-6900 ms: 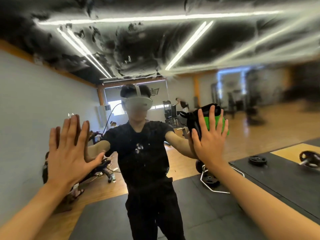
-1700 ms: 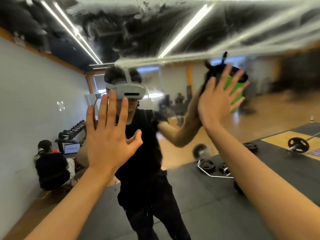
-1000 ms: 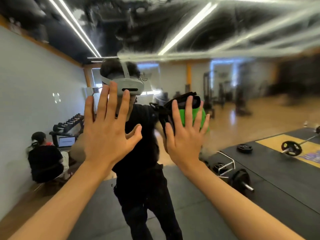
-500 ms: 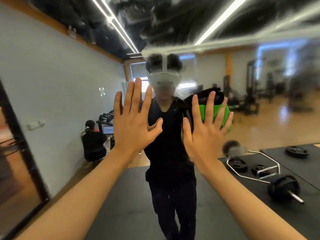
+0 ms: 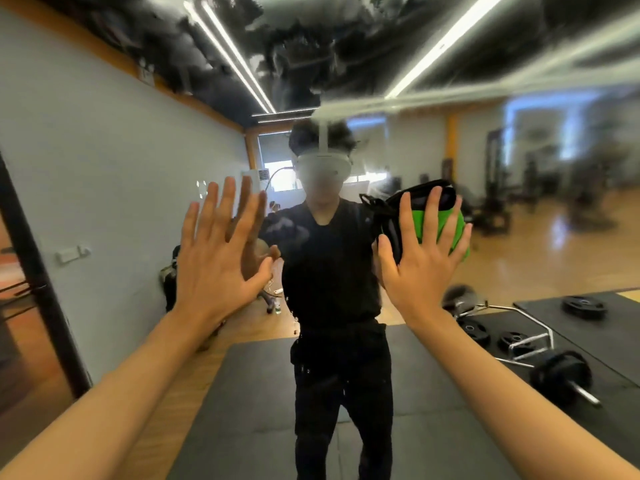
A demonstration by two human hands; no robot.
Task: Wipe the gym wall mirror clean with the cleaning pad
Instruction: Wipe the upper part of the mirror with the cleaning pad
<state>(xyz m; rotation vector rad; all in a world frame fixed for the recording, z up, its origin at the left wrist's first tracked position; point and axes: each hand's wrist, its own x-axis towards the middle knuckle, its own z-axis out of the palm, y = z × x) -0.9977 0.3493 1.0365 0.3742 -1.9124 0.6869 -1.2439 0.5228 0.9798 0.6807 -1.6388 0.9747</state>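
Hands wider apart than before, left hand (image 5: 216, 258) flat on mirror (image 5: 114, 174), right hand (image 5: 420, 258) pressing cleaning pad (image 5: 420, 216) higher.

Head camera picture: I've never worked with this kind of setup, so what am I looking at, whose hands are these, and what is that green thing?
There is no machine here. The picture comes from a camera worn on a person's head, looking forward at a wall mirror. The figure in black in the middle is that same person's reflection, with the gym floor mats and weight plates reflected behind.

The two bare arms reaching in from the bottom are the person's own. The left hand is spread flat, fingers straight, at the glass and holds nothing. The right hand, fingers also straight, presses a green and black cleaning pad against the mirror. The smeared streaks across the top look like grime or wet marks on the glass.
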